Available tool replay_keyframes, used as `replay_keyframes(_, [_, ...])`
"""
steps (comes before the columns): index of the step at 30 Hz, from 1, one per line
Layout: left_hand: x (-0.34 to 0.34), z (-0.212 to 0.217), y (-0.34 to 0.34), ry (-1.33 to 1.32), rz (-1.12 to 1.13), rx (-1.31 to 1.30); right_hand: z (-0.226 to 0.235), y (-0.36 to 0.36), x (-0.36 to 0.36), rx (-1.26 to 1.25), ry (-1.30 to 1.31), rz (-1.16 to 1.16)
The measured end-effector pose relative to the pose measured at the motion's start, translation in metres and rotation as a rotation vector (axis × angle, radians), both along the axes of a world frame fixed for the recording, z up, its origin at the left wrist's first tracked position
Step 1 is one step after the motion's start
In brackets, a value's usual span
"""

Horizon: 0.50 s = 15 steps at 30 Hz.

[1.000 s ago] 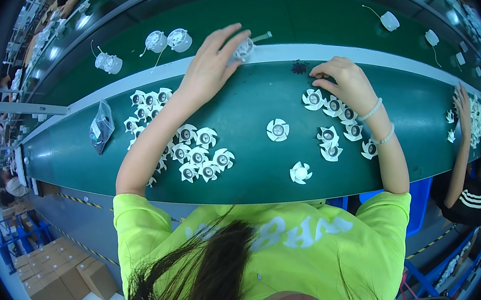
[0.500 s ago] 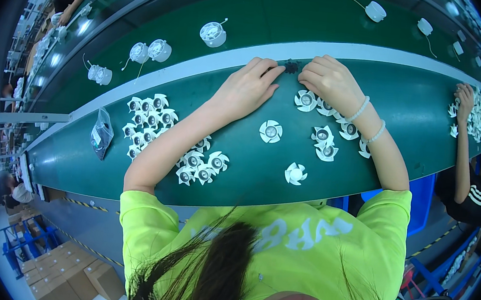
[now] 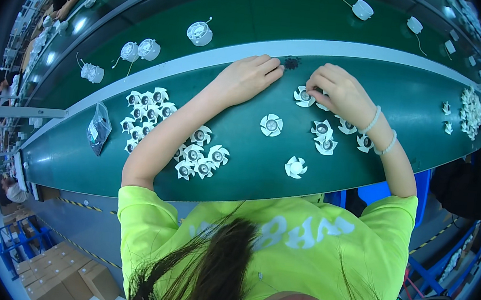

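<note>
My left hand (image 3: 251, 77) rests near the far edge of the green work surface, its bent fingers closed beside a small heap of tiny black parts (image 3: 292, 62). Whatever those fingertips hold is hidden. To the right, my right hand (image 3: 340, 94) has its thumb and fingers drawn together at a white fan impeller (image 3: 302, 97) with a grey hub; what they pinch is too small to make out. Several similar impellers lie under and below that wrist. Between my arms sits a single impeller (image 3: 271, 125), and nearer me is another, blank hub up (image 3: 295, 167).
More impellers (image 3: 151, 112) are grouped around my left forearm, beside a clear plastic bag (image 3: 99, 129) of dark parts. Beyond a pale rail (image 3: 343, 48), white round housings with wires (image 3: 199, 33) stand on a green belt. A heap of white parts (image 3: 471, 114) lies far right, near a co-worker.
My right hand has left the black heap, moving right and nearer to the impeller. Housings beyond the rail appear farther left. The co-worker's hand has left the white heap at right.
</note>
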<state>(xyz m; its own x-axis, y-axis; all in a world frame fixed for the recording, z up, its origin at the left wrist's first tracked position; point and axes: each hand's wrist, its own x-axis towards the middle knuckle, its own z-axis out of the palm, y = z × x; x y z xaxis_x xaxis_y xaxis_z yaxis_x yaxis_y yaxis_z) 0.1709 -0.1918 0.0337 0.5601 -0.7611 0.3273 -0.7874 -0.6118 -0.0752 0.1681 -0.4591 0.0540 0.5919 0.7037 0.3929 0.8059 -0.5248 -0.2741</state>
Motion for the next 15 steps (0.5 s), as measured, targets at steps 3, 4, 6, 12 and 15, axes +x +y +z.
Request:
replay_keyframes(3, [0.001,0.000,0.002,-0.024,-0.046,0.005,-0.006,-0.001,-0.009,-0.007,-0.057,0.012])
replay_keyframes(4, [0.001,0.002,0.002,-0.009,-0.038,0.010,-0.007,0.000,-0.010,-0.010,-0.072,0.005])
replay_keyframes(6, [0.000,0.008,0.000,0.023,-0.019,0.021,-0.007,0.002,-0.013,-0.013,-0.101,-0.007])
replay_keyframes(12, [-0.007,0.007,-0.002,0.009,0.044,0.031,-0.002,0.004,-0.019,-0.095,-0.193,0.016])
replay_keyframes(15, [-0.017,0.011,0.004,0.062,0.061,-0.046,-0.002,0.006,-0.030,-0.102,-0.232,-0.006])
